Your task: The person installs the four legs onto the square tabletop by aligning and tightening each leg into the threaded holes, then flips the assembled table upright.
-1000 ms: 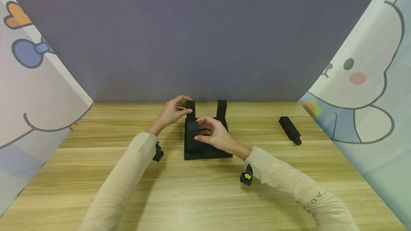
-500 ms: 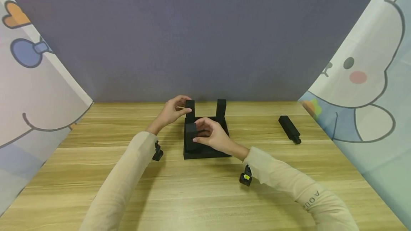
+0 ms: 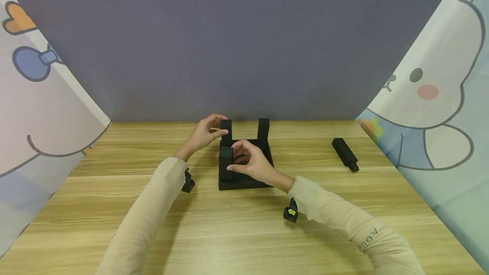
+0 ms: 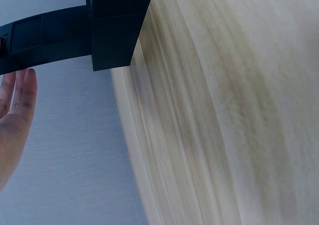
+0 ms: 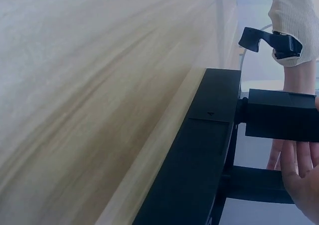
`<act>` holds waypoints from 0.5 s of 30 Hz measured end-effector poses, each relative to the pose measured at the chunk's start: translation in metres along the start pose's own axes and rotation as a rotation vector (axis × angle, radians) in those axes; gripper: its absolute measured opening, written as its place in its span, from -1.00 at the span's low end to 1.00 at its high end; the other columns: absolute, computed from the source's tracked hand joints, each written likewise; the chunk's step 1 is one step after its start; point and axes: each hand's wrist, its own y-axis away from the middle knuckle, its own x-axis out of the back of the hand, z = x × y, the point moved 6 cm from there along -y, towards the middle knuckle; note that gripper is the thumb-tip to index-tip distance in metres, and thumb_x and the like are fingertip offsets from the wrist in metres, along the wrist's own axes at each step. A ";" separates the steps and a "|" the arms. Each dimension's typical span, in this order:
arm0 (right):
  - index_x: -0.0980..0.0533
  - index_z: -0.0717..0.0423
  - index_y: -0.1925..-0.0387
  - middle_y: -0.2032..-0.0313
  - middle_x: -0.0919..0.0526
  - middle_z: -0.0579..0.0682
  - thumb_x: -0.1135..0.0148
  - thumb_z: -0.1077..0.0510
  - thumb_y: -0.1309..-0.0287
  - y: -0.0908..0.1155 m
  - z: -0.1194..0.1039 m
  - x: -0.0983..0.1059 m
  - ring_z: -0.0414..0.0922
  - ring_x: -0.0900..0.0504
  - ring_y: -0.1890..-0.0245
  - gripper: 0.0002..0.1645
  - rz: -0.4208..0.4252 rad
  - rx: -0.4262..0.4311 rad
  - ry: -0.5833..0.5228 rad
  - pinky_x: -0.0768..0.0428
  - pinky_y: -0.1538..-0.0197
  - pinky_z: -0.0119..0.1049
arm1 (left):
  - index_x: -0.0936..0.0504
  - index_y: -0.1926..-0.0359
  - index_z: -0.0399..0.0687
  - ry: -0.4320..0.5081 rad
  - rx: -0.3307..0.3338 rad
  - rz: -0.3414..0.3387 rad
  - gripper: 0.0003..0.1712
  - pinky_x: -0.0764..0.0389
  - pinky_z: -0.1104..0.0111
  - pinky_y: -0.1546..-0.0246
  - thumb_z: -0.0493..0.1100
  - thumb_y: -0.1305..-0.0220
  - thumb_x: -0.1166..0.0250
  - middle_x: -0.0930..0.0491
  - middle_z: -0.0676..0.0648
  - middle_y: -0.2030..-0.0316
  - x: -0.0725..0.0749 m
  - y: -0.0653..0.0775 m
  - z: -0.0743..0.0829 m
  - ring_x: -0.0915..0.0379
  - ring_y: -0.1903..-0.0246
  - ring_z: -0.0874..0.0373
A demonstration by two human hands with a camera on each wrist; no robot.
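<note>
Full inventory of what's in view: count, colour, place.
Table: 1, wood-toned, across foreground
Panel: 1, grey, behind table
Printed sheets: 2, multicoloured, left and right sides
Base: 1, black, on table
Far-left post: 1, black, upright on base
Far-right post: 1, black, upright on base
Near-left post: 1, black, upright at base
Loose post: 1, black, lying on table, right
Wrist cameras: 2, black, one per wrist
Sleeves: 2, beige, both arms
Left hand: 1, at far-left post
Right hand: 1, at near-left post

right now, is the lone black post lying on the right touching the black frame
Apart: the head view shows wooden tabletop between the black post and the black frame.
</note>
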 end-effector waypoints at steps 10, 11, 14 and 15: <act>-0.36 0.13 -0.07 0.03 -0.43 0.09 -0.35 0.28 0.04 -0.003 -0.004 0.001 -0.06 -0.50 0.13 -0.41 -0.078 0.027 0.066 -0.59 0.09 -0.18 | -0.40 -0.11 -0.23 0.007 -0.010 0.000 -0.55 -0.50 0.02 0.04 -0.28 -0.19 -0.23 -0.44 -0.30 -0.01 0.000 0.000 -0.001 -0.41 -0.01 -0.19; -0.37 0.13 -0.08 0.02 -0.43 0.09 -0.35 0.28 0.04 -0.003 -0.005 0.002 -0.05 -0.50 0.13 -0.41 -0.089 0.029 0.072 -0.59 0.08 -0.18 | -0.40 -0.11 -0.23 0.009 -0.011 0.000 -0.55 -0.49 0.01 0.04 -0.28 -0.19 -0.23 -0.44 -0.30 0.00 0.000 0.000 -0.001 -0.41 -0.01 -0.19; -0.37 0.12 -0.10 -0.03 -0.43 0.08 -0.34 0.27 0.02 -0.006 -0.008 0.002 -0.04 -0.49 0.12 -0.40 -0.124 0.038 0.093 -0.59 0.08 -0.17 | -0.40 -0.11 -0.23 0.011 -0.012 0.001 -0.55 -0.49 0.02 0.04 -0.28 -0.18 -0.24 -0.45 -0.30 0.00 0.000 0.000 -0.001 -0.41 -0.01 -0.19; -0.37 0.12 -0.11 -0.05 -0.43 0.08 -0.34 0.27 0.02 -0.007 -0.009 0.003 -0.03 -0.49 0.11 -0.40 -0.137 0.039 0.099 -0.59 0.07 -0.17 | -0.40 -0.11 -0.23 0.012 -0.012 0.000 -0.55 -0.49 0.02 0.04 -0.28 -0.18 -0.24 -0.45 -0.30 0.00 0.000 0.000 -0.001 -0.41 -0.01 -0.19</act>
